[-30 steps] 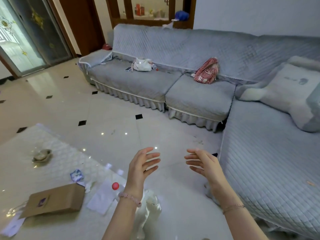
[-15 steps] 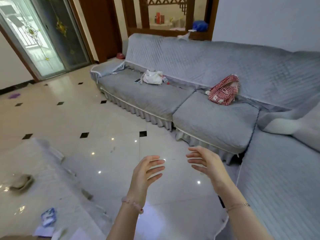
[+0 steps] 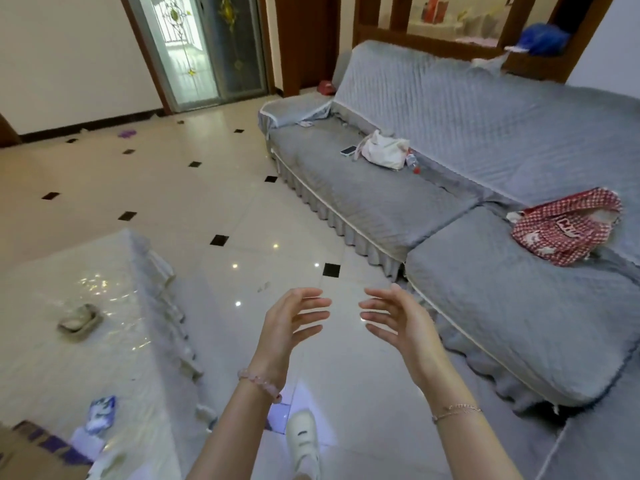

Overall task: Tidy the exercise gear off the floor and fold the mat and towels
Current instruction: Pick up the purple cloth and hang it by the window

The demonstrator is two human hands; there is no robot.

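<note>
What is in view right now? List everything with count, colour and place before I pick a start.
sofa: one, grey quilted cover, right side
handbag: one, white, far sofa seat
phone: one, pale, on the seat beside the handbag
bottle: one, clear with red cap, at the handbag's other side
checked bag: one, red and white, nearer seat, against the backrest
table: one, white cover, left
dish: one, grey, on the table
packet: one, blue and white, on the table
cardboard box: one, brown, bottom left corner
purple item: one, floor by the far wall, too small to identify
blue bag: one, on the wooden partition behind the sofa
shoe: one, white, bottom centre
left hand: open, empty, pink bead bracelet
right hand: open, empty, thin chain bracelet
</note>
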